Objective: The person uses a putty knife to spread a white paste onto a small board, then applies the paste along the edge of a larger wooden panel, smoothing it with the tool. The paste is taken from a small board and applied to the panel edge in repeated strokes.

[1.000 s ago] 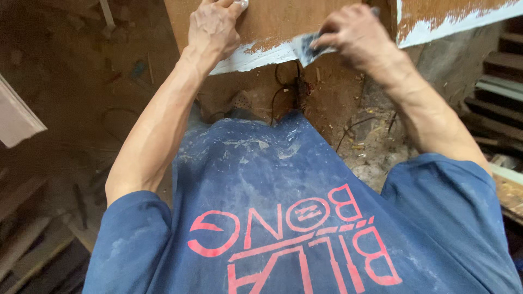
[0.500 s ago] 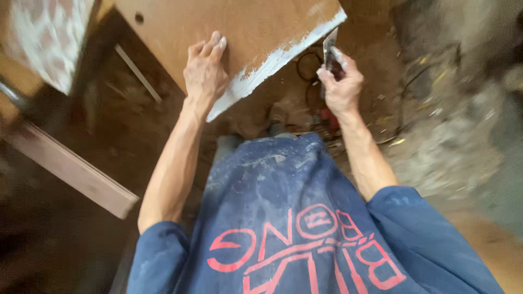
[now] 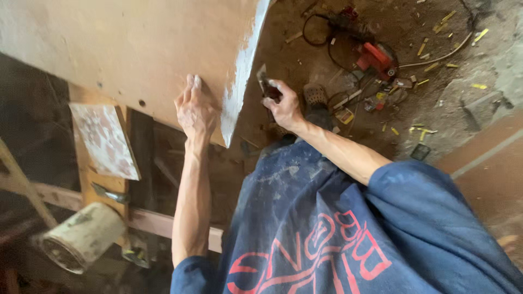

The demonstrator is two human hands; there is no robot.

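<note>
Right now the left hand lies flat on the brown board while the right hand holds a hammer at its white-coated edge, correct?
Not quite. In the head view the right hand holds a putty knife, not a hammer. The left hand does lie flat on the brown board, beside its white-coated edge.

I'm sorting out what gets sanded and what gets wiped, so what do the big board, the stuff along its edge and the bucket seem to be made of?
The board looks like plywood or fibreboard: flat, matt brown, with small drilled holes. The white coating along its edge looks like filler or putty, chalky and unevenly spread. The left hand presses on the board; the right hand holds a scraper, probably metal-bladed. The bucket seems plastic, smeared off-white.
</note>
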